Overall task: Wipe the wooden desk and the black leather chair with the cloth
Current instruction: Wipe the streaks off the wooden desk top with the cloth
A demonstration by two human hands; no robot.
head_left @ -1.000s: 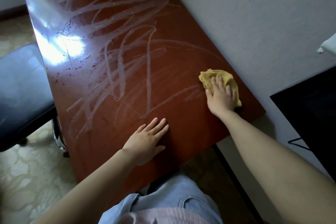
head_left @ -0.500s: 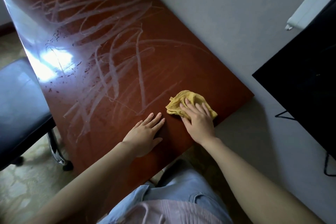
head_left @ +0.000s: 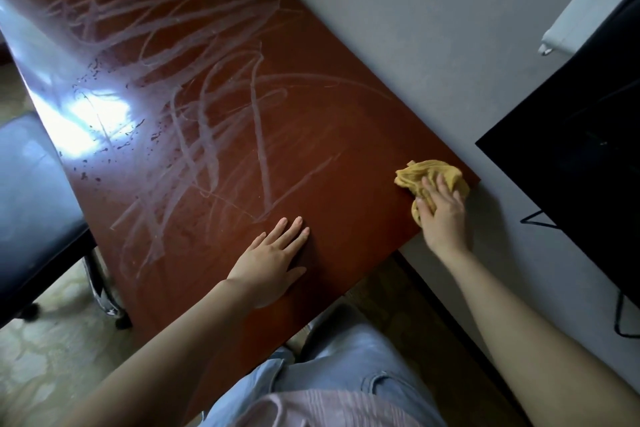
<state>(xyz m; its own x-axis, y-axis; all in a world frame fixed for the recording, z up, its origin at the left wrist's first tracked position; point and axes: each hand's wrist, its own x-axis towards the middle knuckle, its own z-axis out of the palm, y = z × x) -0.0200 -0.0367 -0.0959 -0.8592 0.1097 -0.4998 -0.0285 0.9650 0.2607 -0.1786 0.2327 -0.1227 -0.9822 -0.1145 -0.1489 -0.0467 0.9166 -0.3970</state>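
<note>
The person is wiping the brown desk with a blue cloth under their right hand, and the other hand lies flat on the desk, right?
Not quite. The head view shows the cloth is yellow, not blue. The rest is right: the right hand presses it on the brown desk, and the left hand lies flat on the desk.

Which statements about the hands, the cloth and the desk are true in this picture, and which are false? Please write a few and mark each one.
1. The right hand presses the yellow cloth on the desk, near a corner. True.
2. The left hand lies flat on the desk and holds nothing. True.
3. The yellow cloth lies on the black chair. False: it is on the desk; the chair stands beside the desk.
4. The desk shows no marks. False: pale streaks cross much of its surface.
</note>
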